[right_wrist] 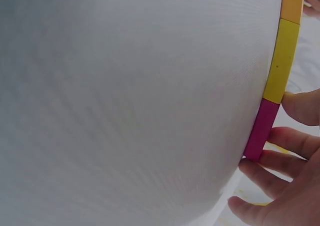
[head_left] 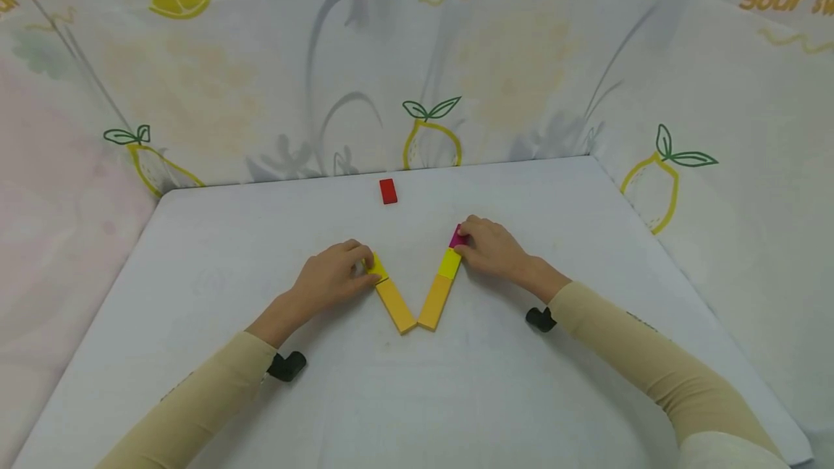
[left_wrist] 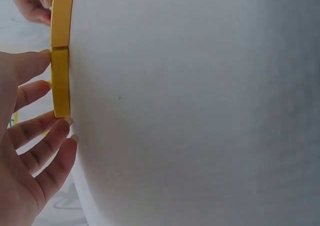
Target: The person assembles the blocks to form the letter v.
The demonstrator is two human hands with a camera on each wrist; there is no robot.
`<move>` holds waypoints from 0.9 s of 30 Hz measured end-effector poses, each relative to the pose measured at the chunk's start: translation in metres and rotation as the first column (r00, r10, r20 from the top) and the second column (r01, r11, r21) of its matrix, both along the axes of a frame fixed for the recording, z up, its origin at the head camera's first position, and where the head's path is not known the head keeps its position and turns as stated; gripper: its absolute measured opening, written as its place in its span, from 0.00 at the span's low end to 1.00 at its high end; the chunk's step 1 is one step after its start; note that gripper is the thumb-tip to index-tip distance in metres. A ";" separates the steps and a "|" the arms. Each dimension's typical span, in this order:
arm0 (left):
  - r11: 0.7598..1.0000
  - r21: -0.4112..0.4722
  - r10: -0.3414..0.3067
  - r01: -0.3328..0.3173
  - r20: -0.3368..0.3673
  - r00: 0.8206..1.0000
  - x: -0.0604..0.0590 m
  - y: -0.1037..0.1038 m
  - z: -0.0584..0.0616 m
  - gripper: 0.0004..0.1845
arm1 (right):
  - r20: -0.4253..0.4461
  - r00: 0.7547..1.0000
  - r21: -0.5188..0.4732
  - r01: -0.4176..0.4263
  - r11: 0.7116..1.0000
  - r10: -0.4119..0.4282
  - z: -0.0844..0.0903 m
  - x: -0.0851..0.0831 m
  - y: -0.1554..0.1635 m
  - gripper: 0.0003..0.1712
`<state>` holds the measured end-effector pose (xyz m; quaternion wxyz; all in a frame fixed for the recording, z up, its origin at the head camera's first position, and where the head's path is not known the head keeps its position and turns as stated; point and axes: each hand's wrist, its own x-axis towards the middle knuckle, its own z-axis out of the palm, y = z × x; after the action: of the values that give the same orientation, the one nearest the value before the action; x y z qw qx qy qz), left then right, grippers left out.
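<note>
Colored blocks form a V on the white table. Its left arm is an orange block (head_left: 396,306) with a yellow block (left_wrist: 61,83) at its upper end. My left hand (head_left: 332,273) holds that yellow block, thumb near the seam and fingers at its far end. The right arm of the V runs from another orange block (head_left: 435,302) through a yellow block (head_left: 449,264) to a magenta block (right_wrist: 261,128) at the tip. With thumb and fingers, my right hand (head_left: 493,246) grips the magenta block. Both orange blocks meet at the bottom of the V.
A red block (head_left: 388,191) lies near the back edge of the white table (head_left: 423,396), beyond the V. Behind the table hangs a printed lemon cloth (head_left: 260,78). Black devices (head_left: 287,366) sit under both wrists.
</note>
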<state>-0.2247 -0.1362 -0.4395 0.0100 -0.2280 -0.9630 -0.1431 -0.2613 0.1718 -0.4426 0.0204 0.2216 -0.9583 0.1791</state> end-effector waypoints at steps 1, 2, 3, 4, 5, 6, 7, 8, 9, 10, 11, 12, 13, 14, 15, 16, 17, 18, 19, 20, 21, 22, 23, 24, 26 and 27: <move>1.000 0.001 -0.001 0.001 -0.002 1.000 0.000 0.000 0.000 0.12 | -0.002 1.000 -0.001 -0.001 1.000 0.001 0.000 0.000 0.000 0.14; 1.000 0.000 -0.002 0.002 -0.002 1.000 0.000 0.000 0.000 0.12 | -0.003 1.000 -0.001 -0.001 1.000 0.001 0.000 0.000 0.000 0.14; 1.000 -0.001 -0.003 0.003 -0.003 1.000 0.000 0.000 0.000 0.12 | -0.005 1.000 -0.001 -0.001 1.000 0.001 0.000 0.000 0.001 0.14; 1.000 -0.003 -0.003 0.003 -0.003 1.000 0.000 0.001 -0.001 0.12 | -0.005 1.000 -0.002 -0.001 1.000 0.001 0.000 0.000 0.001 0.14; 1.000 -0.005 -0.002 0.002 -0.003 1.000 0.000 0.001 -0.001 0.12 | -0.005 1.000 -0.002 0.000 1.000 0.000 0.000 0.000 0.001 0.14; 1.000 -0.006 -0.003 0.003 -0.002 1.000 0.000 0.001 0.000 0.12 | -0.005 1.000 -0.002 0.001 1.000 -0.001 0.001 0.000 0.001 0.14; 1.000 -0.010 -0.001 0.001 -0.002 1.000 0.000 0.001 0.000 0.12 | -0.003 1.000 -0.004 0.000 1.000 0.000 0.001 -0.001 0.001 0.13; 1.000 -0.015 0.001 -0.001 -0.001 1.000 0.000 0.001 0.000 0.13 | -0.002 1.000 -0.005 0.000 1.000 0.000 0.001 -0.001 0.001 0.13; 1.000 -0.019 0.002 -0.002 -0.001 1.000 0.000 0.001 -0.001 0.13 | -0.001 1.000 -0.005 0.000 1.000 0.000 0.000 -0.001 0.001 0.13; 1.000 -0.020 0.002 -0.003 -0.001 1.000 0.000 0.001 0.000 0.13 | 0.000 1.000 -0.007 0.000 1.000 0.000 0.000 -0.001 0.001 0.13; 1.000 -0.022 0.003 -0.003 -0.002 1.000 0.000 0.002 0.000 0.13 | 0.000 1.000 -0.008 0.000 1.000 0.000 0.000 -0.001 0.001 0.13; 1.000 -0.024 0.003 -0.003 -0.003 1.000 0.000 0.002 0.000 0.13 | -0.002 1.000 -0.009 -0.001 1.000 0.001 0.000 -0.001 0.001 0.13; 1.000 -0.026 0.004 -0.005 -0.005 1.000 0.000 0.002 0.000 0.13 | -0.003 1.000 -0.009 -0.001 1.000 0.001 0.000 -0.001 0.001 0.13; 1.000 -0.028 0.004 -0.005 -0.006 1.000 0.000 0.002 0.000 0.13 | -0.005 1.000 -0.009 -0.001 1.000 0.001 0.000 -0.001 0.001 0.13; 1.000 -0.030 0.005 -0.005 -0.006 1.000 0.000 0.002 0.000 0.13 | -0.004 1.000 -0.008 0.000 1.000 0.000 -0.001 -0.001 0.001 0.13; 0.999 -0.032 0.005 -0.005 -0.006 1.000 0.001 0.003 0.000 0.13 | -0.004 1.000 -0.007 -0.001 1.000 0.001 -0.001 -0.001 0.001 0.13; 0.999 -0.036 0.005 -0.005 -0.005 1.000 0.001 0.003 0.000 0.13 | -0.001 1.000 -0.007 0.000 1.000 0.000 -0.001 -0.001 0.001 0.13; 0.999 -0.040 0.007 -0.007 -0.004 1.000 0.001 0.003 0.000 0.13 | 0.002 1.000 -0.007 -0.001 1.000 0.001 -0.001 -0.001 0.001 0.14; 0.999 -0.045 0.007 -0.007 -0.003 1.000 0.001 0.003 0.000 0.13 | 0.006 1.000 -0.006 -0.001 1.000 0.001 0.000 -0.001 0.001 0.14; 0.999 -0.048 0.006 -0.006 -0.003 1.000 0.002 0.002 0.000 0.13 | 0.009 1.000 -0.007 -0.003 1.000 0.003 0.000 0.000 0.001 0.14; 0.999 -0.049 0.005 -0.005 -0.004 1.000 0.002 0.002 0.000 0.13 | 0.010 1.000 -0.007 -0.004 1.000 0.004 0.000 0.000 0.000 0.14; 0.999 -0.049 0.003 -0.004 -0.007 1.000 0.002 0.002 -0.001 0.13 | 0.009 1.000 -0.006 -0.005 1.000 0.005 0.001 0.000 0.000 0.14; 0.999 -0.049 0.002 -0.003 -0.010 1.000 0.002 0.002 -0.001 0.13 | 0.008 1.000 -0.005 -0.004 1.000 0.004 0.001 0.001 0.000 0.14; 0.999 -0.048 0.001 -0.002 -0.014 1.000 0.002 0.002 -0.001 0.13 | 0.004 1.000 -0.003 -0.005 1.000 0.005 0.001 0.001 0.000 0.14; 0.999 -0.045 -0.001 0.000 -0.019 1.000 0.002 0.002 -0.001 0.13 | 0.001 1.000 0.004 -0.004 1.000 0.004 0.002 0.001 0.000 0.14; 0.999 -0.044 -0.002 0.001 -0.020 1.000 0.002 0.002 -0.002 0.13 | 0.002 1.000 0.007 -0.003 1.000 0.003 0.003 0.001 -0.001 0.14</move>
<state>-0.2225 -0.1345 -0.4410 0.0148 -0.2304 -0.9656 -0.1197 -0.2602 0.1713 -0.4401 0.0185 0.2229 -0.9587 0.1758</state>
